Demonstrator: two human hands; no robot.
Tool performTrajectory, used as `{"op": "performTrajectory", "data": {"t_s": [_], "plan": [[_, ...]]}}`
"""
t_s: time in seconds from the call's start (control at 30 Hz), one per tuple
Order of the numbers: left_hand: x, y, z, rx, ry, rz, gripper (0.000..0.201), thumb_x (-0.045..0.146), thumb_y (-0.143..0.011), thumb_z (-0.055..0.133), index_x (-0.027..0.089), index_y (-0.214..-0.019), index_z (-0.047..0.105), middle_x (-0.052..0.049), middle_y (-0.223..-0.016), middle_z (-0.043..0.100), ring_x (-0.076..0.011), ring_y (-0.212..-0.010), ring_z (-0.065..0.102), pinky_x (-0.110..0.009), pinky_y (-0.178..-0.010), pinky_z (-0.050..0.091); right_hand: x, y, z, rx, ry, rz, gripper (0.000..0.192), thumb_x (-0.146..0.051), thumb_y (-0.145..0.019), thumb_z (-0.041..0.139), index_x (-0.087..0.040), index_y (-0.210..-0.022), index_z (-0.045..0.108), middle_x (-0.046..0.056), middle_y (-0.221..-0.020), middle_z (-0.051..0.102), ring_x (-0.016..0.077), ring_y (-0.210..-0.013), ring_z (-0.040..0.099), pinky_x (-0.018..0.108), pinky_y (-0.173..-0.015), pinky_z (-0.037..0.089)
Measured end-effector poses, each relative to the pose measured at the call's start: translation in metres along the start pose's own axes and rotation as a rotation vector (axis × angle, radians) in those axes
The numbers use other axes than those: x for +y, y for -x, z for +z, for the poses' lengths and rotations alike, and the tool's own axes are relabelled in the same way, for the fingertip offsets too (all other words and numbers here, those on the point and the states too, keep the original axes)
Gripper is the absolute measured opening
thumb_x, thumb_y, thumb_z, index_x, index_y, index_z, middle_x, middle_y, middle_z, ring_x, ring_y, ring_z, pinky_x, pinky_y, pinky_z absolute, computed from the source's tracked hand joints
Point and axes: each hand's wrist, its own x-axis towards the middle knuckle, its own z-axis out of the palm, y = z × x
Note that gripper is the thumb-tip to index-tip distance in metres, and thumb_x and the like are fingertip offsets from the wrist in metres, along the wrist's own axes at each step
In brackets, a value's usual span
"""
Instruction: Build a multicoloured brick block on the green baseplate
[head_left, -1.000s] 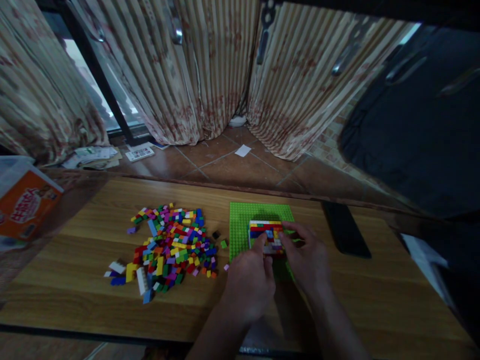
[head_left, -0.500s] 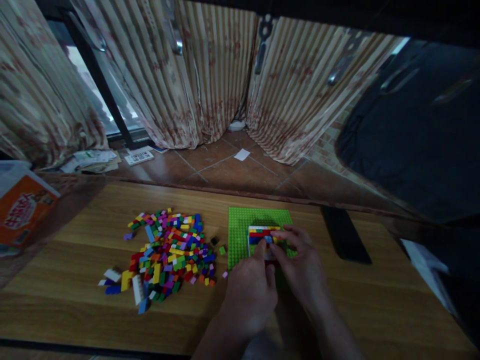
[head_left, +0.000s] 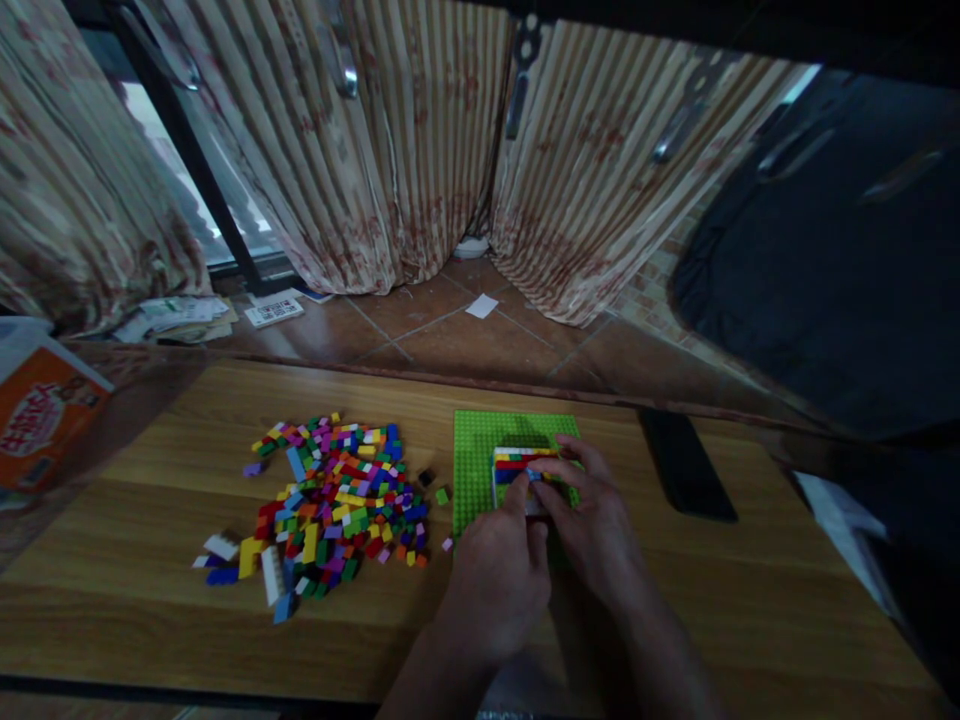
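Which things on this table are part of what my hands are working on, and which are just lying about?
In use:
- left hand and right hand, both on the brick stack
- green baseplate under it
- loose brick pile

Lying about:
- black phone
- orange box
- papers on floor

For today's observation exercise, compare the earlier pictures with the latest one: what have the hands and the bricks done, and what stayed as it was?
Both hands closed in over the brick block on the green baseplate: the right hand slid leftward across its top, and the left hand kept a fingertip on its near edge. Nothing was picked up or let go. The loose brick pile, the dark phone and the orange box stayed put.
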Motion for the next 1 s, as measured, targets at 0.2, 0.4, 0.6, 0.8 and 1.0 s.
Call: {"op": "performTrajectory", "data": {"t_s": [0.2, 0.4, 0.6, 0.8, 1.0], "plan": [[-0.004, -0.001, 0.004, 0.002, 0.024, -0.004, 0.054, 0.024, -0.091, 0.04, 0.016, -0.144, 0.039, -0.012, -0.107, 0.071, -0.0242, -0.094, 0.067, -0.032, -0.082, 0.049, -0.002, -0.004, 0.0, -0.07, 0.018, -0.002, 0.017, -0.027, -0.086, 0.053, -0.025, -0.094, 0.068, 0.007, -0.137, 0.047, 0.0254, -0.127, 0.046, 0.047, -0.106, 0.038], [-0.005, -0.002, 0.005, -0.006, 0.119, 0.034, 0.053, 0.024, -0.091, 0.039, 0.016, -0.143, 0.04, -0.011, -0.111, 0.071, -0.0236, -0.1, 0.066, -0.033, -0.087, 0.049, 0.001, -0.003, 0.0, -0.098, 0.015, -0.031, 0.015, -0.024, -0.086, 0.051, -0.024, -0.094, 0.064, 0.007, -0.138, 0.048, 0.0252, -0.129, 0.044, 0.048, -0.107, 0.037], [-0.009, -0.006, 0.014, -0.004, 0.069, 0.026, 0.06, 0.022, -0.088, 0.042, 0.013, -0.147, 0.034, -0.014, -0.116, 0.069, -0.025, -0.103, 0.066, -0.033, -0.09, 0.049, 0.001, -0.005, -0.003, -0.076, -0.016, -0.002, 0.017, -0.025, -0.086, 0.051, -0.025, -0.091, 0.066, 0.007, -0.135, 0.051, 0.0244, -0.125, 0.049, 0.046, -0.105, 0.04], [-0.008, -0.005, 0.014, -0.002, 0.035, 0.001, 0.059, 0.024, -0.089, 0.041, 0.012, -0.146, 0.036, -0.016, -0.112, 0.07, -0.0272, -0.1, 0.066, -0.036, -0.088, 0.049, 0.003, -0.007, -0.003, -0.036, -0.177, 0.122, 0.025, -0.033, -0.079, 0.061, -0.024, -0.102, 0.067, 0.008, -0.129, 0.058, 0.0257, -0.118, 0.056, 0.046, -0.1, 0.046], [-0.005, -0.004, 0.015, 0.002, 0.032, -0.015, 0.058, 0.025, -0.089, 0.042, 0.013, -0.146, 0.037, -0.016, -0.113, 0.07, -0.0262, -0.1, 0.066, -0.033, -0.086, 0.049, 0.007, -0.008, 0.004, 0.069, -0.216, 0.311, 0.045, -0.047, -0.082, 0.059, -0.017, -0.117, 0.061, 0.013, -0.113, 0.068, 0.0258, -0.095, 0.068, 0.044, -0.083, 0.055]]}}
